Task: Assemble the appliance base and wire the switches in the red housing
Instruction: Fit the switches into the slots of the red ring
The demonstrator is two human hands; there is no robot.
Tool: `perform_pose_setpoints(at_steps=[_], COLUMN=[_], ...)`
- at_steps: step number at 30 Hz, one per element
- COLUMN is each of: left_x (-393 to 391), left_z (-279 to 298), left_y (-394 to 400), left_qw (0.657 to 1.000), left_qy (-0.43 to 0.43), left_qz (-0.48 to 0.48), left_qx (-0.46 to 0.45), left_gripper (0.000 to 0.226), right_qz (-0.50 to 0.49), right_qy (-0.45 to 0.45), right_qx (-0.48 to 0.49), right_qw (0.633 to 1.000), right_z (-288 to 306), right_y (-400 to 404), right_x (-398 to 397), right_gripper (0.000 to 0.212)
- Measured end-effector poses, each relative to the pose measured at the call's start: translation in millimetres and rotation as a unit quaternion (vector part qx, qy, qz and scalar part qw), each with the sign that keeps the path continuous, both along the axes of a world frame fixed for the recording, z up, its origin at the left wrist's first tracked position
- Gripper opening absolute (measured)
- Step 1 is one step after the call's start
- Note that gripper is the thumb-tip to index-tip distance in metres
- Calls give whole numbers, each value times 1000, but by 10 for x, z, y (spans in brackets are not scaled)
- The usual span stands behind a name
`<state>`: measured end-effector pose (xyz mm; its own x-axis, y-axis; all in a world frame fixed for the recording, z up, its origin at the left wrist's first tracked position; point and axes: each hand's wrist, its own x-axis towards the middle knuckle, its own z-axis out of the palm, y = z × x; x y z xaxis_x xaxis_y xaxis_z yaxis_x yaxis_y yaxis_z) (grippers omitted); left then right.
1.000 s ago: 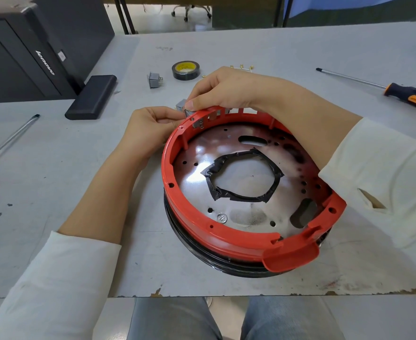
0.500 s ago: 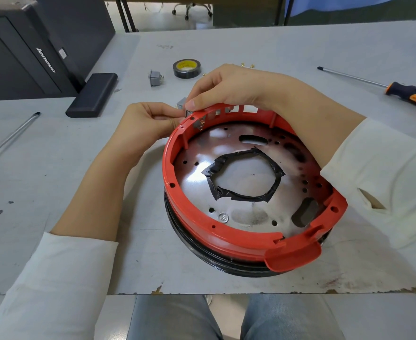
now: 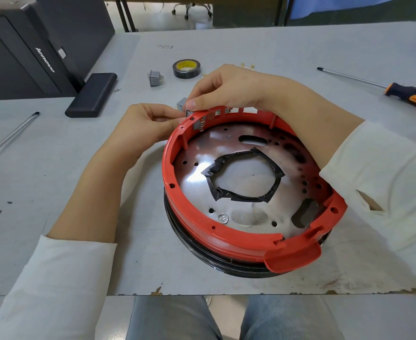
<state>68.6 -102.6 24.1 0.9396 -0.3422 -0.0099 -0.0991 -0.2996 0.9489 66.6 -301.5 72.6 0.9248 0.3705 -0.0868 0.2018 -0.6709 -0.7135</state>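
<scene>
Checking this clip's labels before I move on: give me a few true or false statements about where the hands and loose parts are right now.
1. Both hands meet at the far rim of the red housing. True: the left hand and right hand pinch a grey switch there.
2. The screwdriver lies inside the housing. False: it lies on the table, far right.
3. A second switch lies loose beside the tape roll. True.
4. The metal plate is solid. False: it has a tape-edged centre opening.
</scene>
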Motion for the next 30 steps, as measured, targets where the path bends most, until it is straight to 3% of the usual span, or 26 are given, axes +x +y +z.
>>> perform_pose_setpoints(at_steps=[5, 9, 14, 25, 30], left_x=[-9, -74, -79, -83, -67], left_z=[140, 125, 123, 126, 124], left_y=[10, -16, -55, -66, -71], left_qw=[989, 994, 995, 996, 996], left_qy=[127, 31, -38, -49, -44], left_qz=[-62, -80, -55, -48, -50], left_qx=[-40, 66, 75, 53, 54], left_gripper=[28, 36, 19, 11, 8], right_qz=[32, 38, 27, 25, 27], right_qy=[3, 7, 0, -9, -11], right_qx=[3, -6, -14, -14, -9], right_qw=[999, 999, 1000, 1000, 1000], right_z=[21, 22, -8, -34, -34], right_y=[-43, -48, -38, -64, -54], right_x=[-33, -27, -1, 52, 58], right_gripper=[24, 20, 16, 17, 32])
